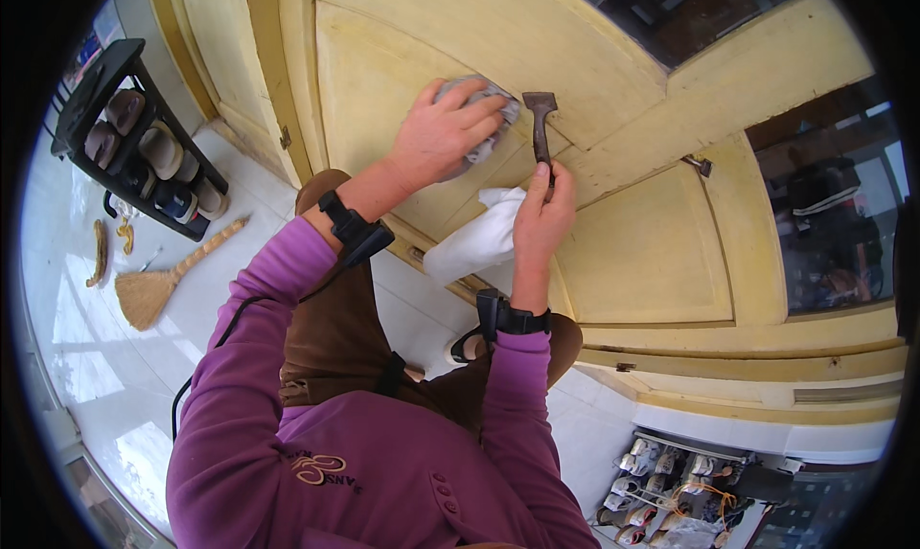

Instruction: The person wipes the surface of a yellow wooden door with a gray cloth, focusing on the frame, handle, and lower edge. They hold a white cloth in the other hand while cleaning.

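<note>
A crumpled grey cloth (pixel 496 136) lies under my left hand (pixel 451 128), whose spread fingers press it against the lower panel of a yellow painted wooden door (pixel 388 67). In my right hand (pixel 546 211) is the handle of a dark metal scraper (pixel 540 121), its wide blade pointing up in front of the door. A white cloth (pixel 474 236) hangs beside the right hand, bunched on its left side; whether the palm grips it too is hidden. Black bands with small devices sit on both wrists.
A black shoe rack (pixel 136 139) stands at the left on the tiled floor, near a straw hand broom (pixel 154 290). Another rack of shoes (pixel 661 484) is at the lower right. Metal door bolts (pixel 697 164) stick out from the door frames. My knees are close to the door.
</note>
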The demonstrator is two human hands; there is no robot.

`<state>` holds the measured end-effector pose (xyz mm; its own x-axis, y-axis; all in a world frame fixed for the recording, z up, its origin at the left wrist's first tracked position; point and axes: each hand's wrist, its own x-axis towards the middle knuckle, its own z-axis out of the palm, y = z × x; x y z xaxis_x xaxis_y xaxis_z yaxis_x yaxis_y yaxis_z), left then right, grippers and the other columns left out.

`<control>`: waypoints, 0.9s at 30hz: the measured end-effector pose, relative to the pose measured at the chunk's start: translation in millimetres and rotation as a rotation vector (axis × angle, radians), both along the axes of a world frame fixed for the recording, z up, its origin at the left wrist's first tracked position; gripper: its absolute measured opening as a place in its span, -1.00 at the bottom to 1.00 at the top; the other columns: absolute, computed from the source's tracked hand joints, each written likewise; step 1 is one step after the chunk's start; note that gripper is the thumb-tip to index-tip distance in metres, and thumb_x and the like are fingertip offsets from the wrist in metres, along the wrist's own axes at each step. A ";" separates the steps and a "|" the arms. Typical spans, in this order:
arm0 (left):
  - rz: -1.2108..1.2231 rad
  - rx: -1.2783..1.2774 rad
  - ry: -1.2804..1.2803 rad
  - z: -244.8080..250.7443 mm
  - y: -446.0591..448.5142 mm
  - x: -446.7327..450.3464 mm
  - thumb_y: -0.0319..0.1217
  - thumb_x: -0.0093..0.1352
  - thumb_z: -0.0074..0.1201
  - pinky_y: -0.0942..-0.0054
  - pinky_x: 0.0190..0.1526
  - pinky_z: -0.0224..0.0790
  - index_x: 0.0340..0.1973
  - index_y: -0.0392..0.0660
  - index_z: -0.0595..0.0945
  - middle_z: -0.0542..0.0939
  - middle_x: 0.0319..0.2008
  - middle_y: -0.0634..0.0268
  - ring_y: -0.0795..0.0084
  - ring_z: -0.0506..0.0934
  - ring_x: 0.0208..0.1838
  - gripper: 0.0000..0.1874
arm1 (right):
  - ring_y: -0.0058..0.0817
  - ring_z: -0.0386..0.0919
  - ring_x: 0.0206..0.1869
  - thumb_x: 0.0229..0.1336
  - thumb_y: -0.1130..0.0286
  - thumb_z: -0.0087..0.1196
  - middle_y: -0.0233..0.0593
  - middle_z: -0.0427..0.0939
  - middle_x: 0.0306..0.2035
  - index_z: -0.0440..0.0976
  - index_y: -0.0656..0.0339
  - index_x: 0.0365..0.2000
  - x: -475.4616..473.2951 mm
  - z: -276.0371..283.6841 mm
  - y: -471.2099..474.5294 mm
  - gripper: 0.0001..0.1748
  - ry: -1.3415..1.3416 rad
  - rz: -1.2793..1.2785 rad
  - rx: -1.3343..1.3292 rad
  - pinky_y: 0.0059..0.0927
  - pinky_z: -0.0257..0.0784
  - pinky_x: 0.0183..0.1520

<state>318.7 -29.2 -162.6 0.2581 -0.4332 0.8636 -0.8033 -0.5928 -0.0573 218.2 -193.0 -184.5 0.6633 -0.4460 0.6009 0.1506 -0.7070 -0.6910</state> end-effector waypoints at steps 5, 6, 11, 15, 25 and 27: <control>-0.011 -0.041 0.079 -9.3 -12.8 -11.9 -0.36 0.19 0.17 0.05 0.14 0.25 -0.14 0.00 0.63 0.56 0.14 0.37 0.22 0.45 0.24 -0.70 | -0.15 0.55 -0.22 0.40 0.28 0.03 -0.04 0.57 -0.21 0.53 0.32 -0.12 3.5 -4.8 0.1 -0.71 -0.036 -0.007 0.027 -0.25 0.44 -0.15; -0.052 0.004 0.044 -11.1 -18.7 -14.4 -0.35 0.19 0.17 0.04 0.15 0.24 -0.15 -0.01 0.62 0.55 0.13 0.36 0.23 0.43 0.25 -0.71 | -0.16 0.55 -0.22 0.40 0.28 0.03 -0.04 0.58 -0.22 0.53 0.32 -0.11 5.5 -6.4 0.3 -0.71 -0.065 -0.008 0.017 -0.26 0.45 -0.15; -0.108 0.055 -0.074 -16.4 -31.9 -12.8 -0.28 0.25 0.09 0.04 0.17 0.27 -0.21 0.01 0.60 0.55 0.10 0.35 0.28 0.41 0.27 -0.78 | -0.22 0.54 -0.27 0.40 0.27 0.03 -0.04 0.59 -0.25 0.53 0.32 -0.09 10.1 -10.5 -3.6 -0.70 -0.116 0.029 0.012 -0.28 0.46 -0.16; -0.057 0.036 -0.101 -17.3 -14.5 1.9 -0.25 0.24 0.10 0.06 0.14 0.30 -0.22 0.04 0.60 0.53 0.18 0.40 0.31 0.42 0.27 -0.79 | -0.32 0.48 -0.36 0.41 0.24 0.03 -0.11 0.56 -0.32 0.53 0.33 -0.08 8.8 -10.6 -7.0 -0.68 -0.081 0.014 -0.007 -0.31 0.40 -0.27; 0.223 -0.160 0.018 -26.2 107.8 83.9 -0.48 0.17 0.16 0.13 0.09 0.27 -0.09 0.03 0.59 0.55 0.19 0.45 0.25 0.45 0.27 -0.63 | -0.50 0.47 -0.28 0.47 0.24 -0.04 -0.23 0.58 -0.27 0.47 0.36 -0.09 6.5 -11.9 2.8 -0.66 -0.066 0.040 0.104 -0.46 0.37 -0.21; 0.325 -0.190 0.066 -26.7 134.4 104.4 -0.53 0.16 0.13 0.14 0.11 0.25 -0.06 0.03 0.58 0.55 0.20 0.43 0.23 0.44 0.28 -0.60 | -0.58 0.40 -0.41 0.46 0.26 -0.01 -0.26 0.51 -0.37 0.47 0.41 -0.10 11.3 -12.6 5.0 -0.66 -0.148 0.034 0.059 -0.48 0.30 -0.38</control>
